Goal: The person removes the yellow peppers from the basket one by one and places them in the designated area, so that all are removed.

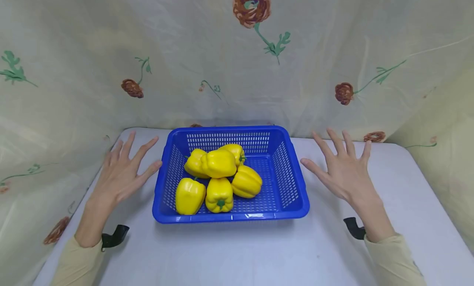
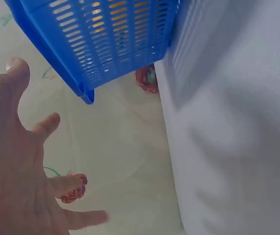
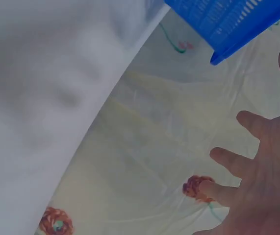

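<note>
In the head view a blue plastic basket (image 1: 255, 216) with slotted walls stands on the white table. Several yellow bell peppers (image 1: 219, 163) lie in its left and middle part, one resting on top of others. To the left of the basket my left hand (image 1: 124, 175) hovers over the table with fingers spread, its thumb tip close to the rim. My right hand (image 1: 344, 173) is held likewise on the right side, its thumb pointing at the basket wall. Both hands hold nothing. Each wrist view shows the spread fingers beside a corner of the basket.
A pale curtain (image 1: 222, 51) printed with brown flowers hangs behind the table and along both sides. The white table (image 1: 237, 253) reaches toward me in front of the basket. A black strap piece (image 1: 115, 236) sticks out from the left wrist, another (image 1: 354, 228) from the right.
</note>
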`<state>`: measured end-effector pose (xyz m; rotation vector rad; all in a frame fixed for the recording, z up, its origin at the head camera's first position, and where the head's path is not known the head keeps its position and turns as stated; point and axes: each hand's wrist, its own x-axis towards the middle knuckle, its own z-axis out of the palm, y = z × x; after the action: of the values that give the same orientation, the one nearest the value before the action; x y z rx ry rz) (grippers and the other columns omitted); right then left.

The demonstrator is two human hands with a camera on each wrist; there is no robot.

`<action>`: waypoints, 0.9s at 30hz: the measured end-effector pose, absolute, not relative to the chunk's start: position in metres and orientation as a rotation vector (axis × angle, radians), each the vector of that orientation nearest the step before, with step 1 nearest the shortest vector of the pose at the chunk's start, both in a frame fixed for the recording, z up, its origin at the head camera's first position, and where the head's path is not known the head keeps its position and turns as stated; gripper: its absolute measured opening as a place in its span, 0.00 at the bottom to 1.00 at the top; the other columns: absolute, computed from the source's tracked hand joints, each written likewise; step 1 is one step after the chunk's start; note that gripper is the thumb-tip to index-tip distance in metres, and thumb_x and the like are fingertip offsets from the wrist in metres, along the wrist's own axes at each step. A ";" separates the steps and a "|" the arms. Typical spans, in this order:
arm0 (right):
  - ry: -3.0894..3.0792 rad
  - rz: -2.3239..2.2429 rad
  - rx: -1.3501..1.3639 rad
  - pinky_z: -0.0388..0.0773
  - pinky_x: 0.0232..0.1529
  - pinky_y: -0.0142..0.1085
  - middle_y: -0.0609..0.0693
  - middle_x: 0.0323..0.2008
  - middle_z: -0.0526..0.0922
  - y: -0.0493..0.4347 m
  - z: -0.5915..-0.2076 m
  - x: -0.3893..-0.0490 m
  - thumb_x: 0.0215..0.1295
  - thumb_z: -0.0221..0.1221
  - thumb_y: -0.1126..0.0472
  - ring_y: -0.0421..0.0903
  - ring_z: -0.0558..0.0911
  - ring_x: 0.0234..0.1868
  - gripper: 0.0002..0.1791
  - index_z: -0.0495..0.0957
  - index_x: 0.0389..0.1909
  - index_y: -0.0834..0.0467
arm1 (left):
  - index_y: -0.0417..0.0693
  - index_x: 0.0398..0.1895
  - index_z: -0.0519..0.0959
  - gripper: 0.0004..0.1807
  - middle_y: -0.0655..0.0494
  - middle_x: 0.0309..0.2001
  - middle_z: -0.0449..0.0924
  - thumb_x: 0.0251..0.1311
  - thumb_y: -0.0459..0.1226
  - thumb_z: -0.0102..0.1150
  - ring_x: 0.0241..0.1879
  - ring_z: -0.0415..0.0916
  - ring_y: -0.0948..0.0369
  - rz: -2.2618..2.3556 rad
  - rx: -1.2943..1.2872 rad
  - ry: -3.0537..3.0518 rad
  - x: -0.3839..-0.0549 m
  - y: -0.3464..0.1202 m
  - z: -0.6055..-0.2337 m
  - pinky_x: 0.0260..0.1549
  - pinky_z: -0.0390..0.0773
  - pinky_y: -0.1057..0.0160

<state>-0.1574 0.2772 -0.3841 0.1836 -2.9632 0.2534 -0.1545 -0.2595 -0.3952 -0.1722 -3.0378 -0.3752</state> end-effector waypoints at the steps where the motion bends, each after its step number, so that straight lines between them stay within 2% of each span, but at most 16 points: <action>1: -2.960 0.244 0.191 0.23 0.75 0.82 0.64 0.87 0.51 0.275 -0.383 -0.158 0.72 0.46 0.20 0.73 0.44 0.87 0.51 0.52 0.88 0.42 | 0.69 0.88 0.51 0.44 0.32 0.88 0.39 0.75 0.72 0.38 0.81 0.46 0.20 -0.395 -0.169 -3.040 -0.155 -0.259 -0.395 0.73 0.49 0.15; 4: -2.948 0.220 0.221 0.23 0.75 0.82 0.63 0.86 0.54 0.267 -0.379 -0.158 0.72 0.47 0.21 0.73 0.46 0.86 0.50 0.54 0.87 0.42 | 0.67 0.89 0.51 0.42 0.28 0.86 0.44 0.78 0.69 0.37 0.77 0.55 0.20 -0.481 -0.163 -3.052 -0.154 -0.257 -0.395 0.71 0.55 0.15; 11: -2.960 0.220 0.318 0.28 0.75 0.84 0.62 0.86 0.56 0.245 -0.363 -0.159 0.72 0.47 0.21 0.74 0.49 0.85 0.50 0.55 0.87 0.43 | 0.64 0.89 0.51 0.41 0.29 0.85 0.47 0.80 0.68 0.34 0.75 0.61 0.23 -0.657 -0.109 -3.056 -0.154 -0.253 -0.395 0.66 0.61 0.14; 14: -2.967 0.221 0.350 0.32 0.76 0.83 0.62 0.85 0.57 0.234 -0.359 -0.159 0.72 0.47 0.20 0.73 0.51 0.85 0.51 0.56 0.87 0.44 | 0.59 0.88 0.55 0.39 0.29 0.84 0.53 0.82 0.64 0.36 0.70 0.71 0.27 -0.774 -0.131 -2.991 -0.155 -0.249 -0.396 0.63 0.72 0.20; 17: -2.947 0.245 0.403 0.38 0.78 0.81 0.61 0.84 0.61 0.224 -0.359 -0.161 0.73 0.49 0.23 0.70 0.56 0.84 0.49 0.57 0.86 0.45 | 0.53 0.85 0.62 0.34 0.30 0.78 0.63 0.85 0.58 0.40 0.58 0.82 0.34 -0.928 -0.163 -2.873 -0.157 -0.243 -0.399 0.53 0.84 0.35; 19: -2.912 0.305 0.462 0.44 0.80 0.77 0.61 0.82 0.65 0.216 -0.362 -0.163 0.76 0.51 0.27 0.68 0.61 0.82 0.45 0.59 0.85 0.46 | 0.50 0.82 0.66 0.31 0.31 0.74 0.70 0.86 0.54 0.41 0.51 0.87 0.37 -1.026 -0.165 -2.800 -0.158 -0.239 -0.401 0.47 0.88 0.47; 22: -2.844 0.414 0.558 0.55 0.79 0.70 0.59 0.78 0.73 0.204 -0.368 -0.165 0.79 0.54 0.34 0.66 0.69 0.78 0.38 0.65 0.82 0.47 | 0.47 0.79 0.69 0.29 0.32 0.70 0.75 0.87 0.52 0.41 0.45 0.90 0.40 -1.162 -0.128 -2.750 -0.159 -0.232 -0.402 0.43 0.90 0.56; 24: -2.810 0.480 0.619 0.61 0.77 0.66 0.58 0.75 0.76 0.196 -0.372 -0.167 0.80 0.55 0.37 0.65 0.73 0.75 0.34 0.69 0.80 0.47 | 0.48 0.80 0.69 0.29 0.32 0.71 0.75 0.87 0.52 0.40 0.45 0.90 0.41 -1.229 -0.102 -2.749 -0.160 -0.228 -0.401 0.43 0.91 0.55; 27: -2.777 0.540 0.705 0.67 0.72 0.61 0.56 0.75 0.77 0.183 -0.372 -0.170 0.80 0.56 0.37 0.62 0.76 0.74 0.32 0.71 0.78 0.47 | 0.49 0.81 0.67 0.30 0.31 0.72 0.75 0.87 0.53 0.39 0.47 0.89 0.40 -1.270 -0.083 -2.758 -0.161 -0.223 -0.401 0.47 0.91 0.49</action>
<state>-0.1697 0.1834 -0.3723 0.7053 -2.7769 0.5396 -0.1610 -0.2232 -0.4008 -0.0832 -2.7575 -1.2702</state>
